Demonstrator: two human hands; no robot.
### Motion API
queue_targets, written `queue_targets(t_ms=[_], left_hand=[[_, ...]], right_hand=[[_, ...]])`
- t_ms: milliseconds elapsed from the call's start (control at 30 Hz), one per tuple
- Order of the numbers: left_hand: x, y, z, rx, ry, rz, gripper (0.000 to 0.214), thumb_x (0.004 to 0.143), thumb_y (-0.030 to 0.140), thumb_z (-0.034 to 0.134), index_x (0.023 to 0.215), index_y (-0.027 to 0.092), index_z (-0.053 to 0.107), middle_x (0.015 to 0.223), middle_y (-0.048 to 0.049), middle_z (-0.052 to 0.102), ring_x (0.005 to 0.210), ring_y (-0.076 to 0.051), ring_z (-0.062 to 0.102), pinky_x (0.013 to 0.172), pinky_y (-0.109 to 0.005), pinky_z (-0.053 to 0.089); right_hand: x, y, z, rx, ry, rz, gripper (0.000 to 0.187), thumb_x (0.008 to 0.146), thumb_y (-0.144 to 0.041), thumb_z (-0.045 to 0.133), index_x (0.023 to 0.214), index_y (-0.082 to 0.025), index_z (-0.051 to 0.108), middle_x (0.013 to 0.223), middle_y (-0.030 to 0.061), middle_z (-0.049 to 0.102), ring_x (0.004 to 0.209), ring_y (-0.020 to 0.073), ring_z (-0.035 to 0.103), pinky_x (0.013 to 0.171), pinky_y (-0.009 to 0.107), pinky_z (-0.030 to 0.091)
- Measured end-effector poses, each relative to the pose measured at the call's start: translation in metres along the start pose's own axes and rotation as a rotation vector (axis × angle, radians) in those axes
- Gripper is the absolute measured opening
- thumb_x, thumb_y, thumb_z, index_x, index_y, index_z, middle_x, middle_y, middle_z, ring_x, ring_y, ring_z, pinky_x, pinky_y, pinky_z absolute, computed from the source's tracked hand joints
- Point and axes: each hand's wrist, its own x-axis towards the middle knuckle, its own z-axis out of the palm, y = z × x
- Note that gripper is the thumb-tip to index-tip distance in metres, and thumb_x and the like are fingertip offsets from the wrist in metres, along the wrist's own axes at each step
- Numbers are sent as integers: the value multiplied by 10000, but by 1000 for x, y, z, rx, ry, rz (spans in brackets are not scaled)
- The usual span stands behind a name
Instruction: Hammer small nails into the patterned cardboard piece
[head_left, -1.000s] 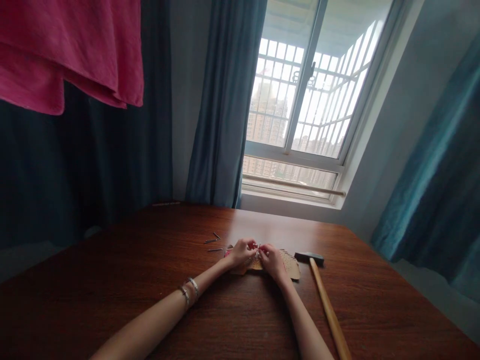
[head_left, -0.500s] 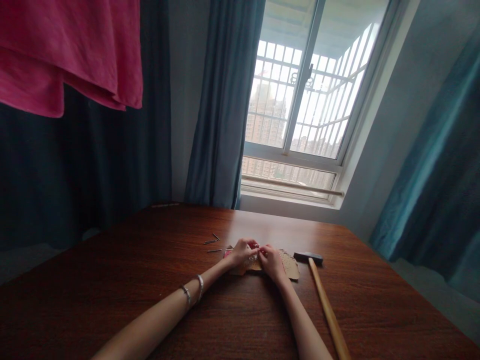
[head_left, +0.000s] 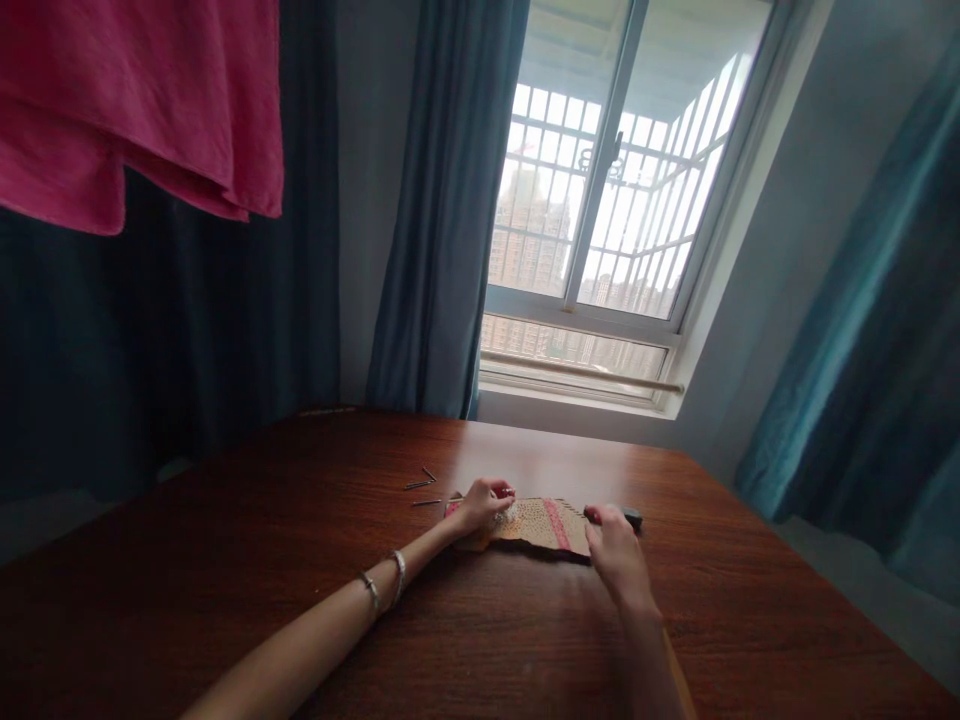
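Observation:
A piece of corrugated cardboard [head_left: 534, 520] lies on the wooden table, speckled, with a red stripe and a ragged front edge. Over its left end, my left hand [head_left: 484, 502] is closed in a pinch; what sits between the fingertips is too small to make out. My right hand [head_left: 619, 555] is at the hammer, its fingers closed around the handle just below the dark head [head_left: 634, 519]. This hand and forearm cover most of the wooden handle [head_left: 679, 680]. Several thin metal nails [head_left: 426, 502] lie left of the cardboard.
The brown wooden table [head_left: 337, 620] extends to the window wall. A barred window [head_left: 585, 200] stands behind it, with blue curtains [head_left: 435, 220] at its sides. A pink cloth [head_left: 187, 110] hangs at upper left.
My right hand has left the cardboard beside my left hand and moved right, onto the hammer. More of the cardboard, including its red stripe, now shows. My left hand stays in place.

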Motion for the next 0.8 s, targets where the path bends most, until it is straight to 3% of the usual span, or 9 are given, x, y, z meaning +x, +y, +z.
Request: queue_targets(t_ms=[133,300,467,600,800], left_hand=[[0,1,-1,-12,1,-11,255,719,313,522,809,129,675,733,-24,665,660,-123,568,587,-186,396],[0,2,-1,-27,3,-16,267,711,320,529,810,120,676,729,-30,664,654,-127,568,586,-192,394],[0,-1,0,-50,-5,-3,260,714,317,531,814,123,673,731,-29,663,655,-126,569,586,-192,397],[-1,1,-1,-48,-6,3,250,714,311,533,816,132,675,744,-26,667,667,-125,573,595,-187,401],[-2,4,-2,-15,-8,-19,245,718,304,528,817,136,678,735,-24,667,658,-122,568,590,-186,396]], right_hand=[[-59,33,-19,-256,43,326,383,839,-268,359,1126,-106,554,958,173,594,847,279,587,777,370,413],[-101,49,-11,-345,24,377,401,838,-355,394,1096,-96,557,938,184,582,834,287,595,721,366,434],[-104,50,-9,-307,-7,351,315,861,-287,341,993,-148,591,872,148,609,786,251,610,667,332,445],[-103,51,-18,-196,27,332,261,832,-323,403,938,-198,606,819,118,647,800,254,613,645,314,443],[-97,34,-26,268,28,385,322,811,-439,407,916,-193,586,791,106,649,697,225,612,583,291,438]])
